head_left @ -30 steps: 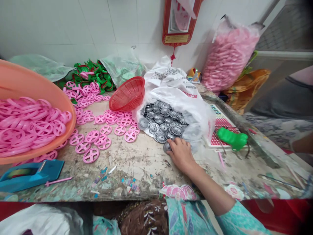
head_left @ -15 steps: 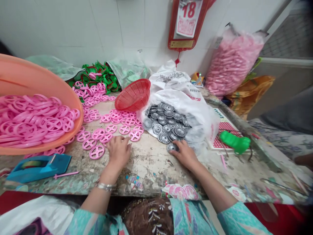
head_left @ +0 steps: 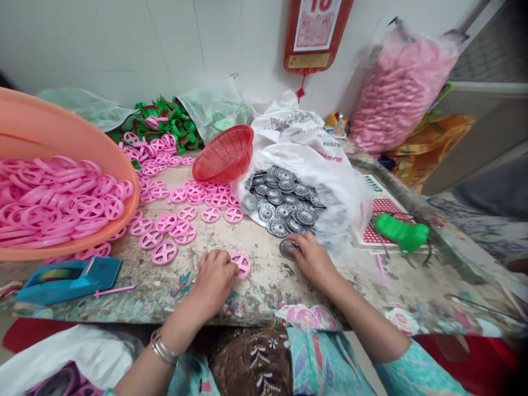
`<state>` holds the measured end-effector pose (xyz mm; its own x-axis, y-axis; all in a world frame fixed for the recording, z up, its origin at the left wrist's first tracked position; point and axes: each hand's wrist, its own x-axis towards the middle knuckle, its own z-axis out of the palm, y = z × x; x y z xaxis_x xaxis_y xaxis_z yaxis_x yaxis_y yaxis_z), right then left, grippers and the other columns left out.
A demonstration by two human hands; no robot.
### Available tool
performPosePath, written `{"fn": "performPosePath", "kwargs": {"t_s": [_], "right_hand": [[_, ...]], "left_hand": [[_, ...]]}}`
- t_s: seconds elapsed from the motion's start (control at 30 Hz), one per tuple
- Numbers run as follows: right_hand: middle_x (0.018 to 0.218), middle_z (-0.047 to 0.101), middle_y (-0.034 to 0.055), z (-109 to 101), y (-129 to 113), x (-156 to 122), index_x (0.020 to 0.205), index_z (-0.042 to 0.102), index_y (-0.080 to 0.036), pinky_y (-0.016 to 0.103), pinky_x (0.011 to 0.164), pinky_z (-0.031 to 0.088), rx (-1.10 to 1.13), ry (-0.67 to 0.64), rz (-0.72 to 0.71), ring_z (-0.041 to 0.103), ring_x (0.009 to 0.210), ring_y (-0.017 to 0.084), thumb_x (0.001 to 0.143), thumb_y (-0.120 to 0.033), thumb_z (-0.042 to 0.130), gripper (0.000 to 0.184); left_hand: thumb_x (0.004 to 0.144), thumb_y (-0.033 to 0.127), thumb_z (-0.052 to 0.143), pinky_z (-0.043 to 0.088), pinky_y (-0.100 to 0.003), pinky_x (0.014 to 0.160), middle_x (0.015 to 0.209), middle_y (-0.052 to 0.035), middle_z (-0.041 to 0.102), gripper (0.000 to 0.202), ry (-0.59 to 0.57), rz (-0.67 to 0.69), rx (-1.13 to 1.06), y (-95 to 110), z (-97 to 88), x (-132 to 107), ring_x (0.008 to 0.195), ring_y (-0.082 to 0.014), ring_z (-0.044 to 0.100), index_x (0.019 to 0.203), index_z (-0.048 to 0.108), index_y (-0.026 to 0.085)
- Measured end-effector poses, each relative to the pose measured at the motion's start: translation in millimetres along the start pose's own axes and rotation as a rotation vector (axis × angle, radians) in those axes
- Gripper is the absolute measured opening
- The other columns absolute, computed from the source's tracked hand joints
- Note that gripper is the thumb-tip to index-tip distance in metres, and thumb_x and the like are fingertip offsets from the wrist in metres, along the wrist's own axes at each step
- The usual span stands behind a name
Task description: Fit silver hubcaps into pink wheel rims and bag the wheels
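My left hand [head_left: 215, 278] is closed on the edge of a pink spoked plastic wheel [head_left: 241, 265] close to the worktable's front. To its right, my right hand [head_left: 312, 258] grips a grey plastic disc [head_left: 288, 249] by its right side, the thumb partly hidden. Just beyond that hand, a heap of similar grey discs [head_left: 284, 201] spills from the mouth of a white plastic bag [head_left: 342, 181]. Loose pink wheels [head_left: 165, 253] lie scattered on the table left of the bag. More pink wheels fill a tilted orange basin [head_left: 61, 126] at the left.
A red basket [head_left: 225, 154] leans behind the loose wheels, near green plastic parts [head_left: 169, 118]. A blue tape dispenser [head_left: 70, 279] stands front left. At the right are a green bottle-shaped object [head_left: 402, 232] and a bulging bag of pink parts [head_left: 406, 91]. Another person's patterned clothing shows far right.
My left hand has moved right and toward me, bringing a pink wheel away from the scattered ones. My right hand has drawn the grey disc slightly out from the heap's edge.
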<state>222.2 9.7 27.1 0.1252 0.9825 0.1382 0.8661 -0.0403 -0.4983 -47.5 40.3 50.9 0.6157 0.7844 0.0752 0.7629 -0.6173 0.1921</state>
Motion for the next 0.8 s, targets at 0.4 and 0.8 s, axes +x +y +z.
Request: {"fn": "performPosePath", "kwargs": {"t_s": [0.4, 0.8], "right_hand": [[0.089, 0.055, 0.0046, 59.8, -78.5, -5.7, 0.108, 0.066, -0.021, 0.03, 0.078, 0.041, 0.331, -0.252, -0.195, 0.053, 0.084, 0.018, 0.084, -0.024, 0.056, 0.026], [0.086, 0.056, 0.0027, 56.6, -82.4, -8.3, 0.106, 0.063, -0.017, 0.026, 0.073, 0.041, 0.418, -0.261, -0.108, 0.053, 0.079, 0.016, 0.078, -0.017, 0.064, 0.029]], "left_hand": [[0.069, 0.049, 0.066, 0.04, -0.045, 0.084, 0.101, -0.0081, 0.05, 0.051, 0.084, -0.3, -0.274, 2.2, 35.1, -19.5, 0.099, -0.0299, 0.045, 0.109, 0.056, 0.02], [0.071, 0.055, 0.062, 0.039, -0.046, 0.086, 0.102, -0.0075, 0.047, 0.053, 0.129, -0.37, -0.268, 9.1, 43.7, -29.2, 0.101, -0.0305, 0.045, 0.112, 0.056, 0.022]]}}
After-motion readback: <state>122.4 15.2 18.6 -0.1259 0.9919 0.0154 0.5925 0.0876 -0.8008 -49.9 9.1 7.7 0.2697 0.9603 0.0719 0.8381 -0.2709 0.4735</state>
